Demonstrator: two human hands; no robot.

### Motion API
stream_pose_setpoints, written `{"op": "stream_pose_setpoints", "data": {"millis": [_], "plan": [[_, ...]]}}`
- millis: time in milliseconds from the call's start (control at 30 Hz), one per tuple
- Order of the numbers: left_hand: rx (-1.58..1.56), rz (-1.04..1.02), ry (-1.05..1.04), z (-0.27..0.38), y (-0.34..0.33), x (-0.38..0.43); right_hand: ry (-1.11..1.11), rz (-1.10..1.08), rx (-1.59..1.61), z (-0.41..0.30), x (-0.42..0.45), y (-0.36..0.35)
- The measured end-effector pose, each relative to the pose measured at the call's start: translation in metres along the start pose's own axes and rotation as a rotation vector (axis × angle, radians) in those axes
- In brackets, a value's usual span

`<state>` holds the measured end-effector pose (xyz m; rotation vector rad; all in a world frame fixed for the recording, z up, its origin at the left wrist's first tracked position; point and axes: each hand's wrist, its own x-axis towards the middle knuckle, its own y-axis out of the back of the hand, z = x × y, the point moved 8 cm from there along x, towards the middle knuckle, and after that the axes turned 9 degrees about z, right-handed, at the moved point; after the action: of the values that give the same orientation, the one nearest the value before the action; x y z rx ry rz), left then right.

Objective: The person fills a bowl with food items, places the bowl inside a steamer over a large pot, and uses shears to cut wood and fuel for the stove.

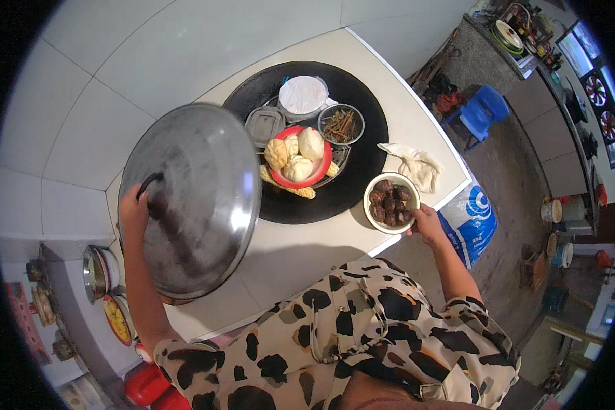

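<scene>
My left hand (134,209) grips the black handle of a large domed metal lid (205,169), held tilted at the left of a big black wok (371,154). My right hand (427,225) holds the rim of a pale bowl (367,215) of small dark brown taro-like tubers (389,202). In the wok, a red-rimmed plate (324,169) carries several pale steamed buns (298,168). Corn cobs (302,192) lie partly under that plate. Behind it stand a metal bowl (361,128) of brown dried strips, a rectangular container (265,125) and a round white-topped container (302,96).
A crumpled white cloth (421,168) lies on the tiled stove top (410,113) near its right edge. Below that edge stands a blue-and-white sack (474,220), with a blue chair (479,113) farther off. Tiled wall (195,46) rises behind. Bowls (117,318) sit at the lower left.
</scene>
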<state>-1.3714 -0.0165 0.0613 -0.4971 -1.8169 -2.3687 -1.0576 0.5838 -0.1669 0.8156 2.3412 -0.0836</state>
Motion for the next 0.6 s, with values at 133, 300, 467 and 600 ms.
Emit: {"op": "stream_pose_setpoints", "data": {"millis": [133,300,467,600], "plan": [[0.282,-0.021,0.152,-0.082,-0.017,-0.039,-0.024,-0.006,-0.054,0.005,0.000,-0.007],[0.283,0.028,0.171,-0.119,-0.033,-0.064,-0.119,0.001,-0.110,-0.005,-0.011,-0.012],[0.302,0.082,0.172,-0.130,-0.036,-0.065,0.290,0.145,-0.393,-0.033,0.053,0.024],[0.358,0.021,0.231,-0.130,-0.047,-0.051,0.388,0.117,-0.371,-0.043,0.100,0.020]]}}
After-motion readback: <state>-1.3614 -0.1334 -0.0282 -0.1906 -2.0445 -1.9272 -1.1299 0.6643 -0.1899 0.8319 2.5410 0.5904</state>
